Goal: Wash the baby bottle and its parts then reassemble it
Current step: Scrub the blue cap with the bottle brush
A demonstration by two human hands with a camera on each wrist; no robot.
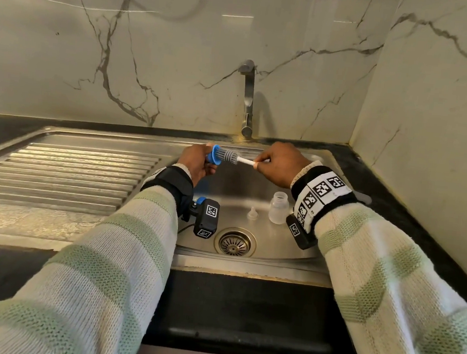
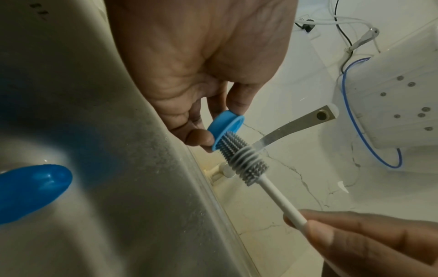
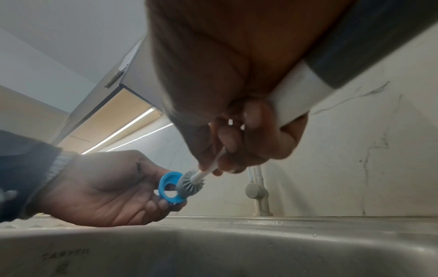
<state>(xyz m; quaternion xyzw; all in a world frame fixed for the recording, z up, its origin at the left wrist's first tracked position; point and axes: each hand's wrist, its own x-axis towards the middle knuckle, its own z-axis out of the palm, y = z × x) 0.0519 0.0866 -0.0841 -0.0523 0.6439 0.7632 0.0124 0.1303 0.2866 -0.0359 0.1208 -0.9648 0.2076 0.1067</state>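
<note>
My left hand [image 1: 199, 162] pinches a blue screw ring [image 1: 216, 154] by its rim above the sink [image 1: 256, 190]. My right hand [image 1: 279, 164] grips the white handle of a grey silicone bottle brush [image 1: 230, 157], whose head pokes into the ring [image 2: 225, 129]. The brush [image 3: 189, 184] reaches the ring [image 3: 169, 187] in the right wrist view too. The clear bottle body [image 1: 279, 207] stands upright on the sink floor. A clear teat [image 1: 251, 213] stands just left of it. A blue cap [image 2: 31, 191] lies in the basin near my left wrist.
The tap [image 1: 247, 98] rises behind the sink, with no water running. The drain strainer [image 1: 234, 244] sits at the basin's front. A ribbed steel draining board [image 1: 64, 172] lies to the left. Black counter [image 1: 395, 198] and marble walls close the right side.
</note>
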